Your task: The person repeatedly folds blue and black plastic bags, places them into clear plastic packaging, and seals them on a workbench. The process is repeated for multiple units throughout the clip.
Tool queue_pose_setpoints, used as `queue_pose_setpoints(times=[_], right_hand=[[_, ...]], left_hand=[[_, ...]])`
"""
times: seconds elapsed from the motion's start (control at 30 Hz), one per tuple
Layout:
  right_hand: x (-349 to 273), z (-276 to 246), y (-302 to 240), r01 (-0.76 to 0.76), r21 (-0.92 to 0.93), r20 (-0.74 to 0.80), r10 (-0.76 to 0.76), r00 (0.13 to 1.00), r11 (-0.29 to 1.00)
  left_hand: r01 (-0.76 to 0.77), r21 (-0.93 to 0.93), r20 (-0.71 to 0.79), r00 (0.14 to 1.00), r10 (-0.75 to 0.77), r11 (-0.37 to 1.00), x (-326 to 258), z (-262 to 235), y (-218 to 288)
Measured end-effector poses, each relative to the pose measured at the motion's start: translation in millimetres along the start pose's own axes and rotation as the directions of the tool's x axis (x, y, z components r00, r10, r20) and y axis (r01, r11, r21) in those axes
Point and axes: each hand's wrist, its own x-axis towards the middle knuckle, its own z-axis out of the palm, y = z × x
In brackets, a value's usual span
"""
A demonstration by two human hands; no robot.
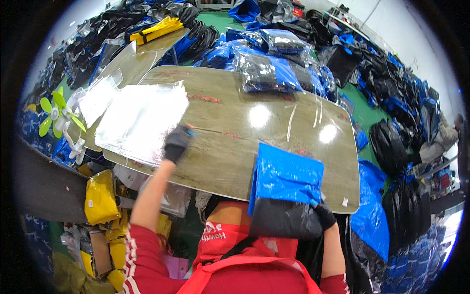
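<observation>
At 9 o'clock, left hand fingers pressed together on clear bag stack; right hand clamps folded blue-black garment against table edge, steadying it.

left hand gloved dark, arm stretched far and left, fingers curled down. right hand gloved dark, near the body, forearm upright, fingers closed in a grip.

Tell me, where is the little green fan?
In the head view, the green fan sits at the far left, beside the table's left end, left of the clear plastic bags.
</observation>
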Motion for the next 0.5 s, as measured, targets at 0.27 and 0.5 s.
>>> queue_pose_setpoints(times=[0.27, 0.5], right_hand=[[-11, -4, 5, -0.141, 0.172, -0.036, 0.149, 0.988, 0.975], [-12, -18, 16, -0.097, 0.036, -0.104, 0.101, 0.99, 0.995]], left_hand=[[0.265, 0.306, -0.046, 0.964, -0.263, 0.914, 75, -51, -178], [-0.01, -0.25, 0.398, 0.911, 0.112, 0.968, 20, 9, -40]])
